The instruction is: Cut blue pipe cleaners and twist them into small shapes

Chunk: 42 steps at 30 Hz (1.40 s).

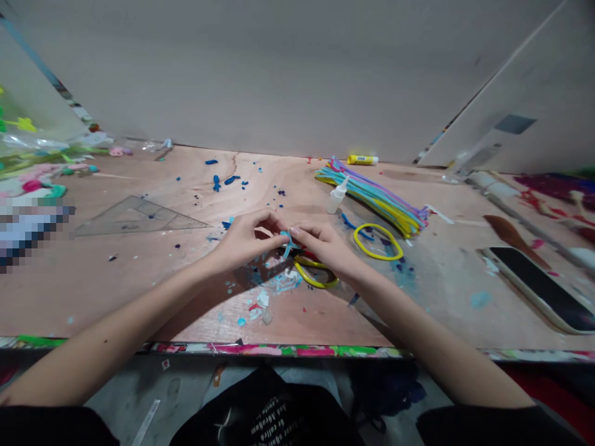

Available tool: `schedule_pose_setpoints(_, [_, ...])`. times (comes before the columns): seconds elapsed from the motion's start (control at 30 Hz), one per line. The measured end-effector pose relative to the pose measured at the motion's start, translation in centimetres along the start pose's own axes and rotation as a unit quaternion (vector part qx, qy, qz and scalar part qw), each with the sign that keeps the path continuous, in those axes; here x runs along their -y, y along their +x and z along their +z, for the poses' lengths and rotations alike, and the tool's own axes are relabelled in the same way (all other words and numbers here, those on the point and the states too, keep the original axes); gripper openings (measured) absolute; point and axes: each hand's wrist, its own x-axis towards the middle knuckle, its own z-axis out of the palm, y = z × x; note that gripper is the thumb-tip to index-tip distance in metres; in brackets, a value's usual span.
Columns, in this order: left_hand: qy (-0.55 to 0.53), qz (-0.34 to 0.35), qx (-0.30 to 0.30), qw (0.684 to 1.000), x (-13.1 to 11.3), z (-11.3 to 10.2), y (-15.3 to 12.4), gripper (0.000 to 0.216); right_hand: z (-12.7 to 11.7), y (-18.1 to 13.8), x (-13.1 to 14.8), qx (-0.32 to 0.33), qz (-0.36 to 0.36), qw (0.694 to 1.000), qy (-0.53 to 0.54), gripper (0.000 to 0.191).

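My left hand (pixel 245 240) and my right hand (pixel 323 246) meet above the plywood table (pixel 139 285), their fingertips pinching a small light-blue twisted strip (pixel 287 243) from both sides. Just below my right hand lies a yellow pipe-cleaner loop (pixel 315 274), partly hidden by my fingers. A second yellow loop (pixel 378 242) rests to the right of that hand. Beyond it lies a bundle of multicoloured pipe cleaners (pixel 372 198), with a small white glue bottle (pixel 337 197) at its left.
A transparent set square (pixel 134 217) lies left of my hands, and blue scraps dot the table. A glue stick (pixel 362 160) lies against the back wall. On the right are a black-and-cream phone (pixel 542 288) and a brown wooden spatula (pixel 511 238). Plastic-wrapped craft items pile up at the left.
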Motion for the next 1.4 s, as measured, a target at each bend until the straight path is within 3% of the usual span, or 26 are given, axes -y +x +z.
schedule_pose_setpoints(0.17, [-0.076, -0.035, -0.042, 0.996, -0.3, 0.1, 0.0, 0.022, -0.3, 0.1, -0.7, -0.02, 0.038, 0.999, 0.002, 0.035])
schedule_pose_setpoints(0.27, [-0.146, -0.063, -0.063, 0.985, -0.6, 0.1, 0.1, 0.019, -0.8, 0.1, -0.5, -0.086, -0.098, 0.979, -0.154, 0.027])
schedule_pose_setpoints(0.3, [-0.169, -0.073, -0.066, 0.981, -0.6, 0.1, 0.1, 0.02, -0.9, 0.0, -0.3, -0.117, -0.166, 0.95, -0.238, 0.023])
schedule_pose_setpoints(0.37, [-0.205, -0.097, -0.065, 0.972, -0.6, 0.0, 0.2, 0.022, -1.3, -0.1, 0.2, -0.158, -0.282, 0.855, -0.405, 0.018])
schedule_pose_setpoints(0.47, [-0.24, -0.124, -0.052, 0.961, -0.4, 0.1, 0.1, 0.02, -1.4, -0.4, 0.5, -0.159, -0.379, 0.721, -0.557, 0.013])
schedule_pose_setpoints(0.53, [-0.264, -0.134, -0.043, 0.954, -0.3, 0.1, 0.1, 0.018, -1.4, -0.4, 0.4, -0.153, -0.407, 0.671, -0.6, 0.01])
schedule_pose_setpoints(0.63, [-0.288, -0.156, -0.037, 0.944, -0.4, 0.3, 0.0, 0.016, -1.3, -0.4, 0.0, -0.162, -0.427, 0.633, -0.625, 0.008])
schedule_pose_setpoints(0.8, [-0.284, -0.197, -0.031, 0.938, -1.0, 0.4, -0.2, 0.013, -1.6, -0.4, -0.4, -0.159, -0.454, 0.601, -0.638, 0.009])
schedule_pose_setpoints(0.93, [-0.262, -0.215, -0.021, 0.941, -1.2, 0.3, -0.2, 0.014, -1.7, -0.4, -0.6, -0.145, -0.465, 0.596, -0.638, 0.01])
schedule_pose_setpoints(1.4, [-0.199, -0.168, 0.026, 0.965, -0.5, -0.1, -0.1, 0.014, -1.5, -0.5, -0.6, -0.075, -0.424, 0.65, -0.626, 0.023])
